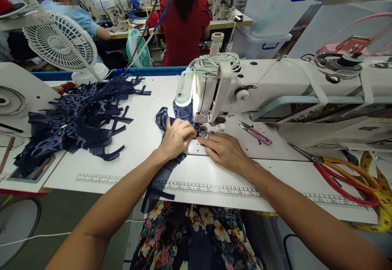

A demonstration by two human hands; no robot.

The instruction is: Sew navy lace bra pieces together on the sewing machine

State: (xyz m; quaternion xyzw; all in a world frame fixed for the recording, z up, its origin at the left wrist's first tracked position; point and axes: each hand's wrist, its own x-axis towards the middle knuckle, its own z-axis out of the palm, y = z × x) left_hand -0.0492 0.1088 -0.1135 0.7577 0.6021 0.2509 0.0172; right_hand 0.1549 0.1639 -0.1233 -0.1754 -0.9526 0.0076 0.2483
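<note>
A piece of navy blue patterned fabric (183, 111) lies under the head of a white sewing machine (211, 90), and a dark strip of it hangs over the table's front edge. My left hand (177, 137) presses on this fabric just left of the presser foot (202, 130), fingers bent and tips together by the needle area. Close to the foot on its right side is my right hand (225, 149), its index finger stretched toward the fabric edge. What the left fingertips pinch is mostly hidden.
Pink-handled thread snips (255, 133) lie right of the foot. Scissors with red and orange handles (346, 176) and a yellow tape measure (382, 200) are at the far right. A heap of navy fabric pieces (79, 119) covers the left side. Beyond, a person in red (186, 25) sits.
</note>
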